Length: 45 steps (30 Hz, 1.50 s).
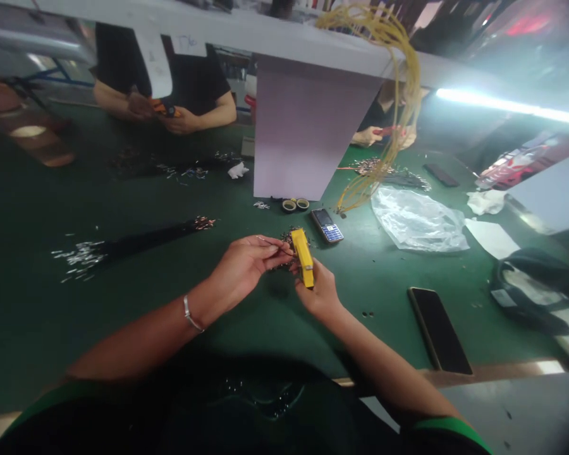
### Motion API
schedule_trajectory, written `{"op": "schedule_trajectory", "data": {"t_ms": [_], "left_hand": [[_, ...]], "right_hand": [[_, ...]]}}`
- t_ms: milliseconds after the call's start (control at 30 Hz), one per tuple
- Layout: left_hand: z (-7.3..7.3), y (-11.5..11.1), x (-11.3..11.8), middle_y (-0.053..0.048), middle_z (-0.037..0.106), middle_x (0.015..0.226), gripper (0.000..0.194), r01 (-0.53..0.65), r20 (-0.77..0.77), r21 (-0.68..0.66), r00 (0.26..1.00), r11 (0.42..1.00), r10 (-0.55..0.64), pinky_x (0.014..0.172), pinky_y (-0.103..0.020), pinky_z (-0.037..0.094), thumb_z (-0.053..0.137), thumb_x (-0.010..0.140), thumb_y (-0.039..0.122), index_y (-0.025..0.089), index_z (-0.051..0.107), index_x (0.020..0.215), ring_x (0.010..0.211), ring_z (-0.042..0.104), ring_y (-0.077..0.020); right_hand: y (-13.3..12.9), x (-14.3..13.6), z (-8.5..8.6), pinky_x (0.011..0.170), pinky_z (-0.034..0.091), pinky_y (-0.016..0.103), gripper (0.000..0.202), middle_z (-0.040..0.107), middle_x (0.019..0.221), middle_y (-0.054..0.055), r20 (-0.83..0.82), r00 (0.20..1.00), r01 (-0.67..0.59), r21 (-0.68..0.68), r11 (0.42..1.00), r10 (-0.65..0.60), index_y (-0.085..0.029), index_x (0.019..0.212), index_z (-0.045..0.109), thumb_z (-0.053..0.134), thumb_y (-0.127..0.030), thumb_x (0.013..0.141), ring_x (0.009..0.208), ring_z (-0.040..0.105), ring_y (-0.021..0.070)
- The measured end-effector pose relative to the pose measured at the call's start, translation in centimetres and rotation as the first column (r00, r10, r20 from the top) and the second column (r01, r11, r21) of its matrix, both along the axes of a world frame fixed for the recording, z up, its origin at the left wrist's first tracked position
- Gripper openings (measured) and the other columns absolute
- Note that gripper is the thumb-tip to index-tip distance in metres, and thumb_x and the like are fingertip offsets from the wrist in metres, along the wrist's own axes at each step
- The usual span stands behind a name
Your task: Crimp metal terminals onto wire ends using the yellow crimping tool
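Observation:
My right hand [320, 289] is wrapped round a yellow hand tool [303, 256] near the middle of the green table [180, 328]. Just left of the tool, my left hand [244, 265] pinches a thin dark wire [284, 251], its end close to the tool's upper part. Small metal-tipped pieces lie on the table behind and beneath my fingers, partly hidden. Farther left lies a long bundle of black wires [145, 240], with silvery ends at its left and copper-coloured ends at its right.
A keypad phone [327, 225], two small round containers [296, 205] and a clear plastic bag [417, 218] lie beyond my hands. A smartphone [440, 330] rests near the front edge. Yellow cables [401, 107] hang from the shelf. Two people work across the table.

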<state>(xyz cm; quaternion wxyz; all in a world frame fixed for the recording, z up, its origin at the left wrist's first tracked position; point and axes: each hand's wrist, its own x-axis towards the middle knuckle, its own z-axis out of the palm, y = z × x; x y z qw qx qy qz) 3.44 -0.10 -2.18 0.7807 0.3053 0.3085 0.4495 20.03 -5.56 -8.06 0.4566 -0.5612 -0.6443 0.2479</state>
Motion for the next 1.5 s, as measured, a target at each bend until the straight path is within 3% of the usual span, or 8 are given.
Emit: {"op": "schedule_trajectory", "data": {"t_ms": [133,233,533,1100,1500], "left_hand": [[-0.09,0.28,-0.16,-0.011,0.07,0.082,0.007,0.015,-0.057,0.021,0.998,1.0,-0.013,0.079,-0.036,0.054,0.066,0.071,0.005,0.009,0.07,0.075,0.079,0.068,-0.0212],[0.04,0.36,-0.11,-0.011,0.069,0.081,0.006,0.017,-0.105,0.022,0.994,1.0,-0.014,0.075,-0.033,0.054,0.066,0.072,0.007,0.009,0.07,0.076,0.076,0.067,-0.019],[0.39,0.14,0.23,-0.009,0.069,0.076,0.005,0.003,-0.161,0.033,0.987,0.999,0.002,0.066,-0.027,0.053,0.068,0.069,0.007,0.009,0.071,0.073,0.066,0.064,-0.0142],[0.6,0.01,0.22,-0.009,0.069,0.076,0.005,-0.007,-0.168,0.034,0.986,0.999,0.013,0.07,-0.029,0.054,0.068,0.07,0.007,0.01,0.072,0.072,0.068,0.064,-0.0147],[0.3,0.08,0.1,-0.008,0.069,0.076,0.005,0.013,-0.165,0.033,0.986,0.999,-0.007,0.064,-0.026,0.052,0.068,0.07,0.007,0.009,0.071,0.074,0.066,0.063,-0.0139]], "right_hand": [[0.02,0.01,-0.24,0.081,0.05,0.043,0.049,0.065,0.1,0.012,0.128,0.992,0.0,0.167,0.986,-0.022,-0.019,0.11,0.052,0.053,-0.016,0.061,0.091,0.062,0.0295],[0.03,0.09,-0.15,0.081,0.05,0.043,0.052,0.063,0.101,0.014,0.165,0.986,-0.013,0.219,0.976,-0.024,-0.018,0.114,0.05,0.053,-0.015,0.062,0.092,0.061,0.03],[0.11,0.17,0.08,0.08,0.051,0.042,0.048,0.064,0.1,0.014,0.183,0.981,0.018,0.25,0.968,-0.065,-0.017,0.113,0.05,0.054,-0.018,0.064,0.092,0.062,0.0297],[0.05,0.04,-0.19,0.059,0.044,0.032,0.02,0.063,0.072,0.007,0.249,0.959,0.074,0.235,0.969,-0.134,-0.019,0.089,0.053,0.051,-0.022,0.069,0.062,0.059,0.0224],[0.1,0.06,-0.31,0.057,0.04,0.031,0.014,0.059,0.067,0.006,0.269,0.955,0.06,0.224,0.973,-0.121,-0.02,0.084,0.051,0.049,-0.022,0.07,0.059,0.055,0.0217]]}}
